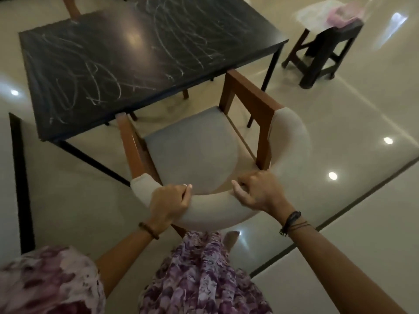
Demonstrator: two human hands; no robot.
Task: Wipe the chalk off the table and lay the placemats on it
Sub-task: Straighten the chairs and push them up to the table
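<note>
Black table stands upper left, top covered in white chalk scribbles across nearly the whole surface. No cloth or placemat on it. An armchair with wooden arms, grey seat and curved pale padded backrest sits at the table's near edge, front tucked just under the tabletop. Left hand grips the backrest's near curve on its left part, fingers curled over the top, ring visible, beaded bracelet on wrist. Right hand grips the same backrest just to the right, fingers wrapped over the padding, dark cord bracelets on wrist. Both arms bare, purple floral garment below. Second chair back shows at the table's far side. Dark wooden stool stands well apart, upper right, with pinkish and white cloth-like items on top, blurred. Glossy cream tile floor.
</note>
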